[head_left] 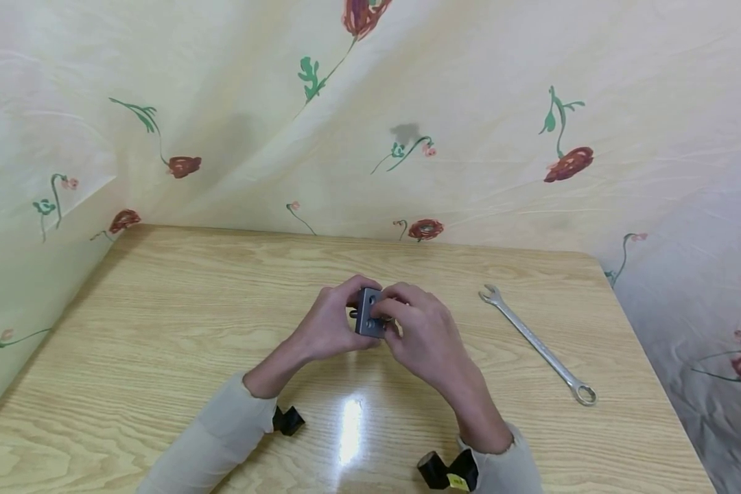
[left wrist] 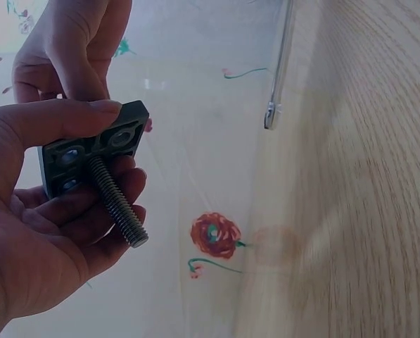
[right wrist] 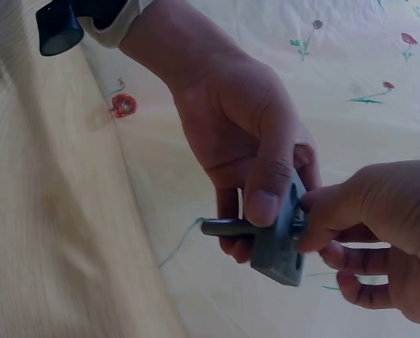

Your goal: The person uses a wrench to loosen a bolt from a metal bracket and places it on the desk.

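My left hand (head_left: 328,324) grips a dark grey rectangular block (head_left: 364,324) by its edges, above the middle of the table. The block has round holes through its face. From its ribbed back a threaded bolt (left wrist: 117,201) sticks out, beside the curled left fingers in the left wrist view. On the block's opposite face, my right hand (head_left: 429,336) pinches a small metal part at the bolt's other end. Those fingers cover most of that part, so whether it is a nut or the bolt itself I cannot tell. The bolt (right wrist: 227,227) also shows in the right wrist view.
A combination wrench (head_left: 537,345) lies slantwise on the wooden table (head_left: 179,329), right of my hands. Flower-printed cloth (head_left: 241,158) hangs behind the table and along its sides. Each sleeve carries a black wrist mount (head_left: 433,470).
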Tool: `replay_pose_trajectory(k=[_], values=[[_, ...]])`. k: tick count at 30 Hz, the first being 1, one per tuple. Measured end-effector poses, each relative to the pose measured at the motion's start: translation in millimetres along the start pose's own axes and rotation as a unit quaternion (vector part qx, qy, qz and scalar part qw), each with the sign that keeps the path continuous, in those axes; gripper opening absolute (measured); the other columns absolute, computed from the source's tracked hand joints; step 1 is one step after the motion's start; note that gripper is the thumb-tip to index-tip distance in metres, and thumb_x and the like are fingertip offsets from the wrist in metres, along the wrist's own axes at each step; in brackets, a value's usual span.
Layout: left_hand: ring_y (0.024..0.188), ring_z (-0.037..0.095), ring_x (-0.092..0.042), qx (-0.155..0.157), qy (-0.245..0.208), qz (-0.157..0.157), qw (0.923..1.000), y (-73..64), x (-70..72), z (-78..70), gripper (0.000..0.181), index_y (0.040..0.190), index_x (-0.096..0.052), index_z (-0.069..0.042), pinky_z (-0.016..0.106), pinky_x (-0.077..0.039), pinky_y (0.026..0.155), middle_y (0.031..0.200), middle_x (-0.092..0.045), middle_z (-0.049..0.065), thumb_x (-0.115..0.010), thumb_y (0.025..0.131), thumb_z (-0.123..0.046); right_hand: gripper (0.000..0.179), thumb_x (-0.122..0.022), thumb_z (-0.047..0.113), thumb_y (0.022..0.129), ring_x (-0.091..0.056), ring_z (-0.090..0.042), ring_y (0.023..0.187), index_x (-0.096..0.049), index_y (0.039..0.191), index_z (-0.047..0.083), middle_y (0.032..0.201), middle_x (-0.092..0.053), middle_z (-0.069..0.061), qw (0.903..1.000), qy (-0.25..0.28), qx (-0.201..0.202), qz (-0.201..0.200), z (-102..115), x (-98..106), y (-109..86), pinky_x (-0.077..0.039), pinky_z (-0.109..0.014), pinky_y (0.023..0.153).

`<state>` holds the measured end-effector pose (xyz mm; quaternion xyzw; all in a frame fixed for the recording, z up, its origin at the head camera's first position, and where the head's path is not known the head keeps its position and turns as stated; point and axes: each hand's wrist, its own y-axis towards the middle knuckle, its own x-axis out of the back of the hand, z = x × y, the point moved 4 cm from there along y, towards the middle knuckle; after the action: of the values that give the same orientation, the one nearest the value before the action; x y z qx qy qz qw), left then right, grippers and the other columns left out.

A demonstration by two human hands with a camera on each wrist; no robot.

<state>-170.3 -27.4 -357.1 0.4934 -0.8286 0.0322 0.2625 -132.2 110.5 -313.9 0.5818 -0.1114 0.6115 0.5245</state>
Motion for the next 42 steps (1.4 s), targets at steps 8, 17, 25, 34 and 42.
replay_pose_trajectory(k=[8,17,25,34,42], values=[[0.101,0.028,-0.070,0.024,0.000,0.006,0.9997,0.2,1.4,0.8,0.068,0.126,-0.054,-0.005,0.042,-0.055,0.090,0.110,-0.071,0.015,-0.084,0.065,-0.003,0.035,-0.080,0.027,0.078,-0.060,-0.014,0.078,-0.068,0.108,0.013,0.099,-0.067,-0.002,0.9900,0.048,-0.126,0.043,-14,7,-2.1,-0.047,-0.023,0.063],[0.100,0.029,-0.070,0.020,0.003,0.005,0.9998,-0.1,0.9,0.8,0.066,0.125,-0.053,-0.005,0.040,-0.056,0.087,0.111,-0.071,0.016,-0.084,0.066,-0.003,0.025,-0.072,0.036,0.085,-0.047,-0.007,0.057,-0.072,0.093,0.012,0.066,-0.061,0.004,0.9719,0.045,-0.213,0.088,-15,-2,-0.5,-0.038,-0.021,0.051],[0.100,0.029,-0.071,0.016,0.005,0.006,0.9999,-0.3,1.1,-0.1,0.065,0.124,-0.053,-0.005,0.040,-0.056,0.087,0.109,-0.072,0.015,-0.083,0.066,-0.003,0.020,-0.072,0.029,0.086,-0.053,-0.007,0.064,-0.073,0.096,0.012,0.074,-0.067,0.003,0.9774,0.044,-0.193,0.074,-9,-3,0.1,-0.042,-0.020,0.056],[0.102,0.028,-0.070,0.021,0.005,0.004,0.9998,-0.4,2.4,0.8,0.066,0.126,-0.054,-0.006,0.043,-0.054,0.091,0.110,-0.072,0.013,-0.083,0.067,-0.004,0.021,-0.077,0.017,0.082,-0.058,-0.010,0.069,-0.074,0.102,0.013,0.091,-0.071,-0.001,0.9859,0.044,-0.152,0.055,-5,0,-0.1,-0.042,-0.018,0.057],[0.100,0.028,-0.070,0.014,-0.004,0.003,0.9999,0.4,1.0,1.5,0.064,0.124,-0.054,-0.006,0.043,-0.054,0.090,0.108,-0.072,0.013,-0.083,0.066,-0.003,0.023,-0.075,0.000,0.073,-0.060,-0.013,0.071,-0.075,0.093,0.012,0.096,-0.070,-0.002,0.9932,0.038,-0.107,0.024,-3,0,0.1,-0.044,-0.019,0.059]])
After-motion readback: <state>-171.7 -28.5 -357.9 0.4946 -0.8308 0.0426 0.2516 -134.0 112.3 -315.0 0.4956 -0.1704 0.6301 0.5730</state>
